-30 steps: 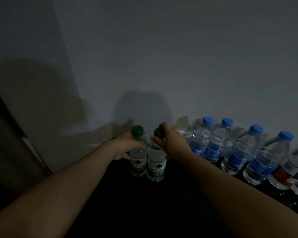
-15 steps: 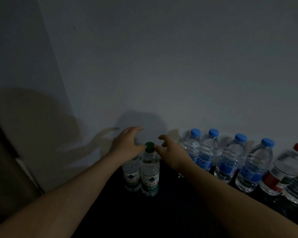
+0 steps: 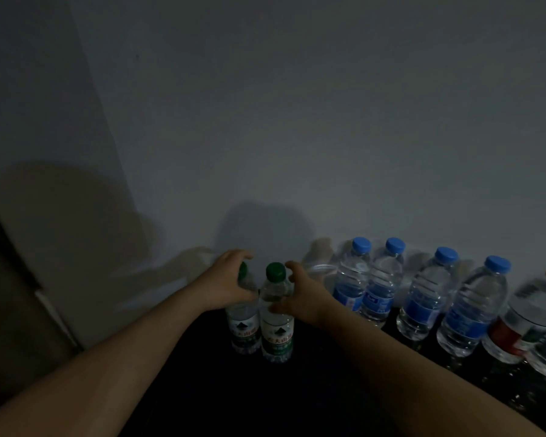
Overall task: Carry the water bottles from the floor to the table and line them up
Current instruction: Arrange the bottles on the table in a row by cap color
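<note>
The placing step: left hand (image 3: 226, 283) wraps 1 green-capped bottle (image 3: 242, 313), right hand (image 3: 300, 296) cups another (image 3: 276, 316) (fingers curled, grip uncertain); next, nudging both toward the blue-capped row (image 3: 423, 298).

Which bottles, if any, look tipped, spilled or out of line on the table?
Nothing spilled. The two green-capped bottles stand upright, in front of the blue-capped row along the wall, out of line; both hands are on them.

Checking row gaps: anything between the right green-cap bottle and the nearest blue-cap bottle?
Head view: only the right hand sits between the green-cap bottle and nearest blue-cap bottle.
</note>
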